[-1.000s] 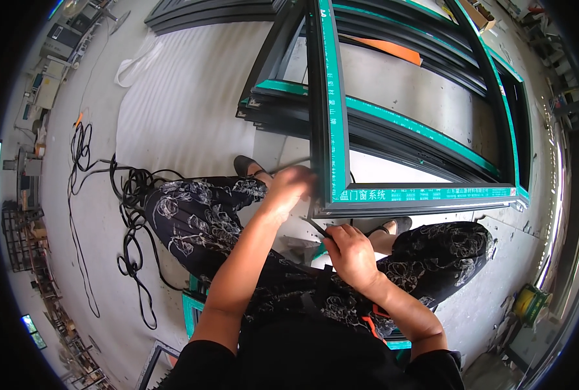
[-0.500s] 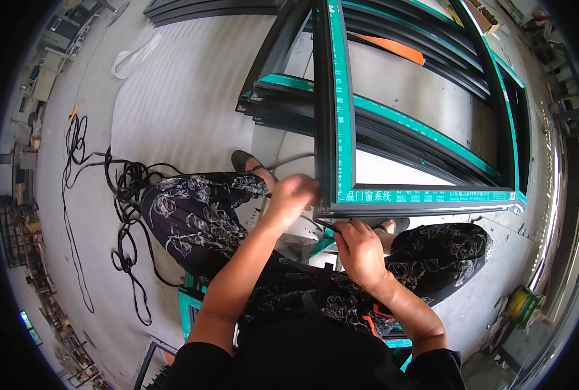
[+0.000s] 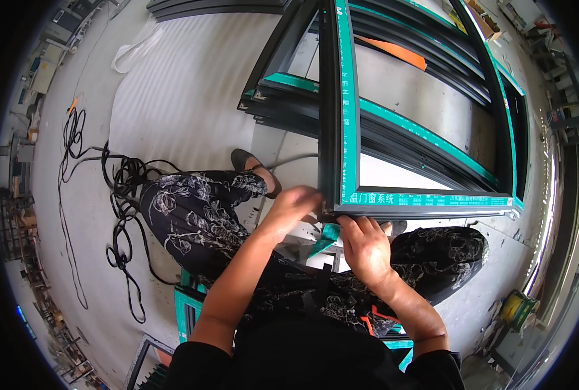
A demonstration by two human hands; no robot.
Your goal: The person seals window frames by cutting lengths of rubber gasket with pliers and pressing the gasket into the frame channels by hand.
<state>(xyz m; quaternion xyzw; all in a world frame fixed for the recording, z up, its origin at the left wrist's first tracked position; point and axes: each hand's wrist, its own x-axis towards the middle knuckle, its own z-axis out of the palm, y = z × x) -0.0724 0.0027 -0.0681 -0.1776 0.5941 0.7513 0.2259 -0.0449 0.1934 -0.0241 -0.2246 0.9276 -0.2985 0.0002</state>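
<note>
A black window frame with green protective film along its faces stands in front of me, its near left corner between my hands. My left hand is at that corner's left side, its fingertips smeared by motion and partly behind the profile. Along the bottom rail, my right hand has its fingers curled around the lower edge near the corner. Just below the corner, between both hands, hangs a crumpled piece of green film. Whether it is still attached to the frame cannot be made out.
More black and green frames are stacked behind this one, with an orange piece among them. Tangled black cable lies on the floor to the left, beside a white foam sheet. Another green-filmed frame is beside my lap.
The frame's near corner sits slightly further right in the picture. My left hand has shifted slightly right along with it; my right hand keeps its hold on the bottom rail.
</note>
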